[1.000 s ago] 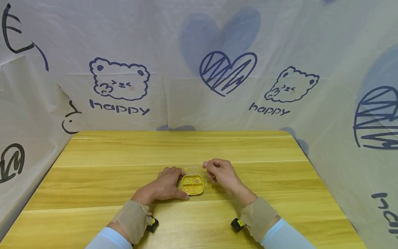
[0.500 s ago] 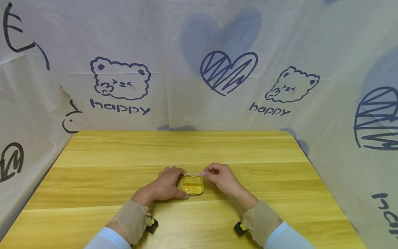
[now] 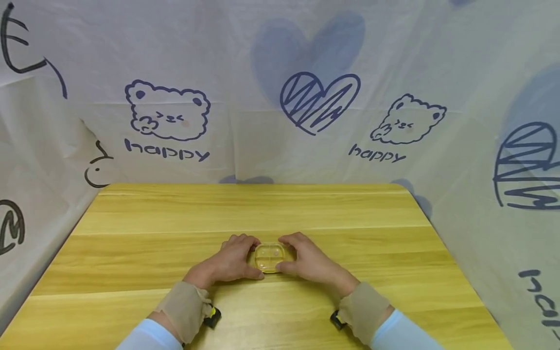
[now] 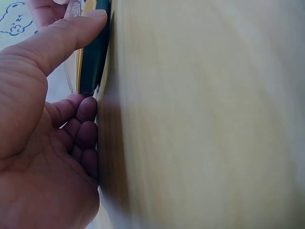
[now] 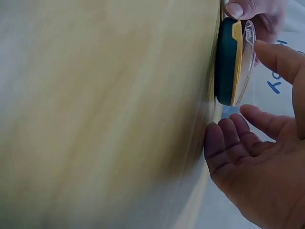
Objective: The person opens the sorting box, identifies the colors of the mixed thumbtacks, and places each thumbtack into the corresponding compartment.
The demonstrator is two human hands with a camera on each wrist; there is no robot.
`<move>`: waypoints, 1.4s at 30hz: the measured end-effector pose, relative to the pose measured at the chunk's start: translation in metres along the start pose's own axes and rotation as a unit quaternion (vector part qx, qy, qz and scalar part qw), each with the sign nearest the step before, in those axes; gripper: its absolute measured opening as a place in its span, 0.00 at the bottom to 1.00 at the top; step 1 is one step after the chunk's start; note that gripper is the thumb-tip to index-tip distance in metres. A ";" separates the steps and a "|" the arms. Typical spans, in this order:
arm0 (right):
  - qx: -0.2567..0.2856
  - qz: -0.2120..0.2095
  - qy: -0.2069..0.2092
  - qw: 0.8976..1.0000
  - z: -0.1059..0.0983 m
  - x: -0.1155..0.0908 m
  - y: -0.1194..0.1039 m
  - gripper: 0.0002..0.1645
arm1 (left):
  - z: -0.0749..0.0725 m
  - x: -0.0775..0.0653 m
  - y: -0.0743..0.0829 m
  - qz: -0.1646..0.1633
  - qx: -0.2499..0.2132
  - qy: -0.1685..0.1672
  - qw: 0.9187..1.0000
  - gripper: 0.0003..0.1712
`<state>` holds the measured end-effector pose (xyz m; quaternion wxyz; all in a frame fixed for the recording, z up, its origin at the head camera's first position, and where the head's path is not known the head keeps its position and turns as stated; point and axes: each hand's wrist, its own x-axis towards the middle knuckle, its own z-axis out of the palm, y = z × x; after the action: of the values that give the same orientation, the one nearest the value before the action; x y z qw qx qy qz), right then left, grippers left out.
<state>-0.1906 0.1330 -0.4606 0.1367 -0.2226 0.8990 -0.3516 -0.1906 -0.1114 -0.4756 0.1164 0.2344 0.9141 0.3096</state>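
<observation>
A small pill box (image 3: 270, 258) lies on the table, its clear lid (image 5: 247, 62) down over a yellow inner tray (image 5: 236, 71) with four-way dividers. Its base (image 5: 226, 62) is dark green. Small round pieces show faintly through the lid. My left hand (image 3: 232, 260) grips the box from the left, thumb against the near side and fingers at the far left corner. My right hand (image 3: 312, 260) is at the right side, thumb tip at the lid's near right edge, index finger near the far right corner. In the right wrist view its fingers are loosely bent.
The wood-grain table (image 3: 175, 209) extends around the box on all sides. White cloth (image 3: 245, 146) printed with hearts and bears hangs behind the table and along both sides. A small black device (image 3: 213, 317) sits at the left wrist, another (image 3: 338, 320) at the right.
The clear lid has swung from standing open behind the box down over the tray. My right hand has let go of its pinch on the lid and spread along the right side. The left hand stays put.
</observation>
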 end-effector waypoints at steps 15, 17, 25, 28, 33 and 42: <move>-0.096 -0.020 -0.019 0.995 0.006 0.006 -0.005 0.49 | 0.000 0.001 -0.002 -0.004 -0.003 -0.008 1.000 0.43; -0.102 -0.023 -0.018 0.994 0.006 0.006 -0.004 0.49 | 0.000 0.002 -0.001 -0.001 0.000 -0.008 1.000 0.43; -0.114 -0.025 -0.018 0.993 0.007 0.007 -0.005 0.47 | 0.000 0.002 0.000 -0.005 0.008 -0.010 1.000 0.44; -0.119 -0.026 -0.018 0.992 0.007 0.007 -0.005 0.47 | 0.000 0.002 0.000 -0.006 0.005 -0.012 1.000 0.44; -0.126 -0.026 -0.017 0.992 0.006 0.008 -0.004 0.48 | -0.002 0.002 0.001 -0.010 0.003 -0.017 1.000 0.44; -0.120 -0.023 -0.018 0.992 0.005 0.008 -0.004 0.49 | -0.003 0.002 0.000 -0.009 -0.002 -0.020 1.000 0.40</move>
<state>-0.1940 0.1232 -0.4621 0.1167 -0.2640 0.9269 -0.2400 -0.1938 -0.1118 -0.4733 0.1376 0.2323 0.9130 0.3058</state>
